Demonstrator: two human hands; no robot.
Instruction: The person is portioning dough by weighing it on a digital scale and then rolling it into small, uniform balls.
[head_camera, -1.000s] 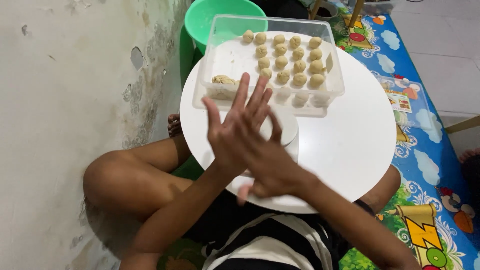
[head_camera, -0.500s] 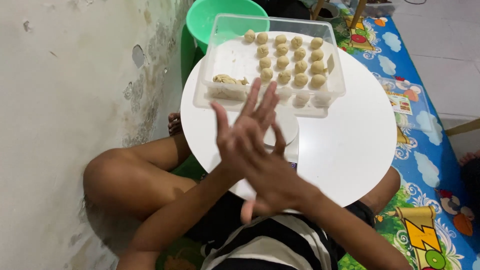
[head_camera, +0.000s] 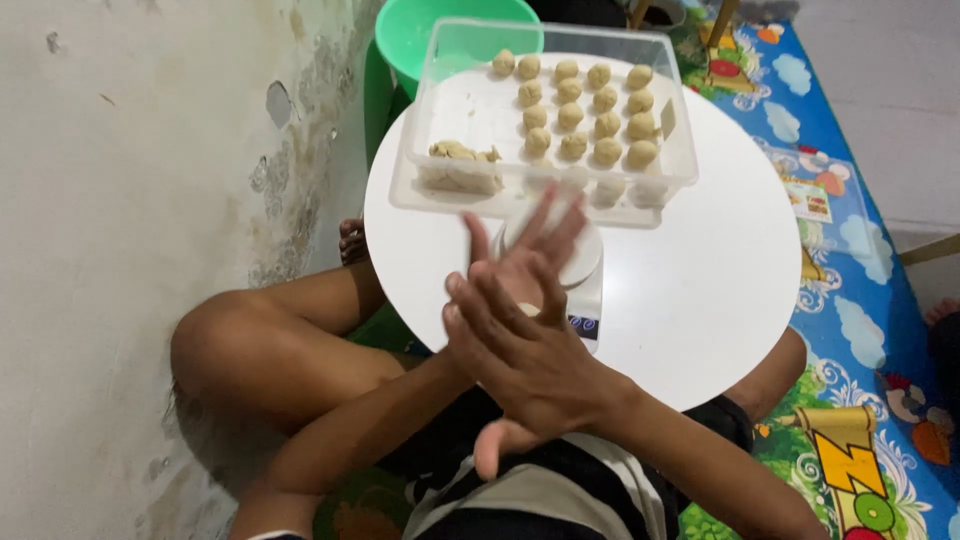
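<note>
My two hands are pressed palm to palm above the near edge of a round white table (head_camera: 700, 290). My right hand (head_camera: 520, 365) lies on top, fingers pointing left. My left hand (head_camera: 537, 238) is underneath, its fingers reaching up over a small white kitchen scale (head_camera: 583, 268). A small pale piece of dough (head_camera: 527, 309) shows between the palms. Behind the scale stands a clear plastic container (head_camera: 432, 120) holding rows of several rolled dough balls (head_camera: 590, 112) and a rough lump of dough (head_camera: 460, 165) at its left end.
A green plastic basin (head_camera: 420, 30) sits beyond the container. A stained wall (head_camera: 120, 200) runs along the left. My bent knee (head_camera: 250, 350) is beside the table. A colourful play mat (head_camera: 850, 320) covers the floor at right.
My palms have rubbed across each other: the right hand has slid up and left over the left palm, and the left fingers have closed together and now lean right.
</note>
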